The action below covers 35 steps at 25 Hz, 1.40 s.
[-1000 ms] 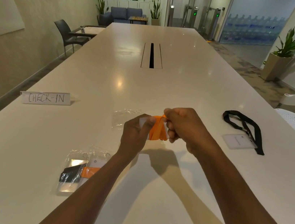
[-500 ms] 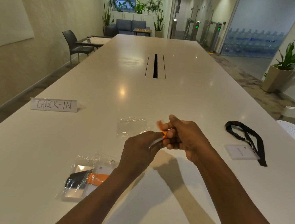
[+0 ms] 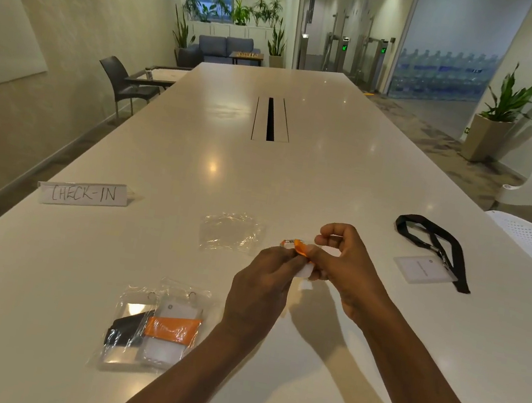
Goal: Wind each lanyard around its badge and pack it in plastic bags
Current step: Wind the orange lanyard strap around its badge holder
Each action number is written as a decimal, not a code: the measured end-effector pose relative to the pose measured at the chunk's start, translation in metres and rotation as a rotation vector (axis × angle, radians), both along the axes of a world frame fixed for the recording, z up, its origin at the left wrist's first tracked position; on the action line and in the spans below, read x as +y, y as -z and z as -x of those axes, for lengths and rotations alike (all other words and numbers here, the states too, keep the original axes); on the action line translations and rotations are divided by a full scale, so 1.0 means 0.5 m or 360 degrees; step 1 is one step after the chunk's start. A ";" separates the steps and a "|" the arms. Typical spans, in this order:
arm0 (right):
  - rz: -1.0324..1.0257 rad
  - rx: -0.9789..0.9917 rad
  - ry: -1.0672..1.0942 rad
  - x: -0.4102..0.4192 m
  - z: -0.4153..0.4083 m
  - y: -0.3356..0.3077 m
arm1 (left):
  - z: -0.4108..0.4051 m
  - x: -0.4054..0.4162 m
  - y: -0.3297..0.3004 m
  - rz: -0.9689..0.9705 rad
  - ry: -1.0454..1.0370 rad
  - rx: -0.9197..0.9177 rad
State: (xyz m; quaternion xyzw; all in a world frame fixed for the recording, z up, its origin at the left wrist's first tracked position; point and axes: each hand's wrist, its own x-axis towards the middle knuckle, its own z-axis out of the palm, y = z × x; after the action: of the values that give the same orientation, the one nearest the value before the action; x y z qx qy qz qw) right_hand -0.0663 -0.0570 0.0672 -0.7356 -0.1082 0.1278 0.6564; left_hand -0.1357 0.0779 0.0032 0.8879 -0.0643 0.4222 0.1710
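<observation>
Orange lanyard [image 3: 297, 247], seemingly flat fabric, pinched round white badge [image 3: 305, 271] between both hands.

Just the one head cam here, sitting up at the person's eye level and looking forward and down along the long white table [image 3: 295, 178], wide angle so the edges are bending a bit. It's hanging close over both hands [image 3: 298, 274] mid-frame, forearms running in from the bottom, while the far end with the sofa [image 3: 224, 47] is stretching well away.
</observation>
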 end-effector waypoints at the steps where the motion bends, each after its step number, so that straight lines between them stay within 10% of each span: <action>1: -0.0028 0.0033 0.0001 -0.009 -0.003 0.007 | -0.002 -0.008 0.005 -0.0001 0.0017 0.0020; 7: -0.0169 0.0363 -0.0168 -0.076 -0.041 0.060 | -0.001 -0.036 0.027 0.0139 0.0302 0.0134; 14: 0.0137 0.0165 -0.0248 -0.109 -0.074 0.134 | -0.029 -0.076 0.092 0.1278 0.0083 0.0397; 25: 0.0591 -0.0567 -0.0184 -0.104 -0.102 0.204 | -0.070 -0.089 0.116 0.0874 -0.0199 0.0629; 35: 0.0326 -0.0515 -0.0052 -0.107 -0.121 0.222 | -0.061 -0.089 0.095 0.1069 -0.0173 0.0558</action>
State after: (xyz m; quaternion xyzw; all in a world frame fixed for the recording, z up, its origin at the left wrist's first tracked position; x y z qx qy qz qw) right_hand -0.0056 -0.1107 -0.0437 -0.8077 -0.2106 0.0286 0.5500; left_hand -0.1052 0.0335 -0.0442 0.8433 0.1550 0.2698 0.4382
